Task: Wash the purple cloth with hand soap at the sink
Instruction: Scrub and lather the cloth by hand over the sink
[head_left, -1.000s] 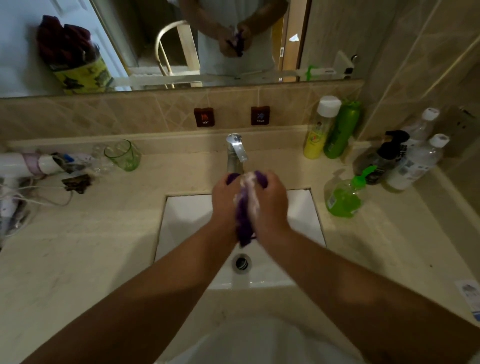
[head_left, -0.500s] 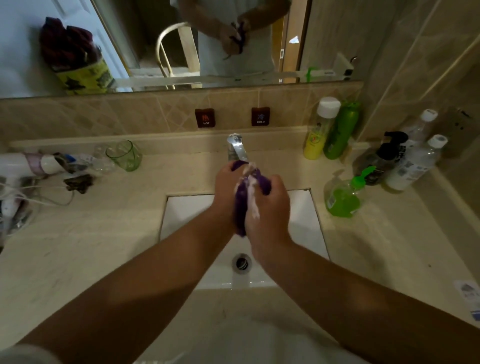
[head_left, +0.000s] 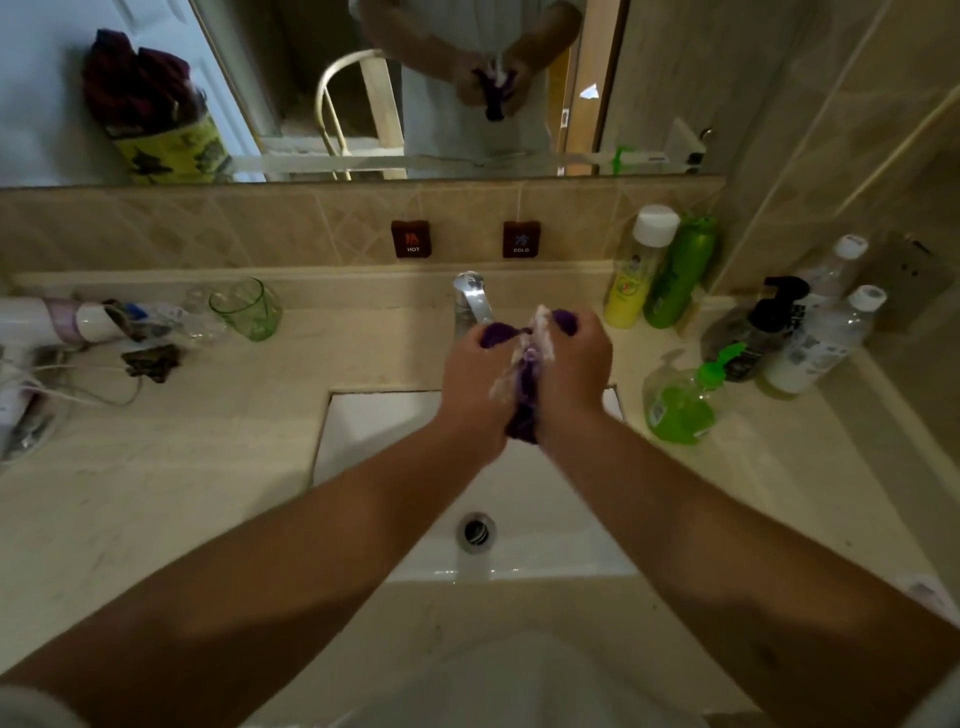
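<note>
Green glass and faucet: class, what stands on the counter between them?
Nothing: in the head view, the ledge between the green glass and the faucet is bare counter.

The cloth (head_left: 522, 410) is deep purple, streaked with white lather. The sink (head_left: 374, 431) is white in a cream counter (head_left: 156, 493), under tan diamond-patterned tiles (head_left: 260, 228). The soap dispenser (head_left: 678, 408) holds bright green liquid; the glass (head_left: 247, 309) looks pale green.

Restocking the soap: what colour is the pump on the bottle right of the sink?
Bright green, on the soap bottle; head view.
</note>
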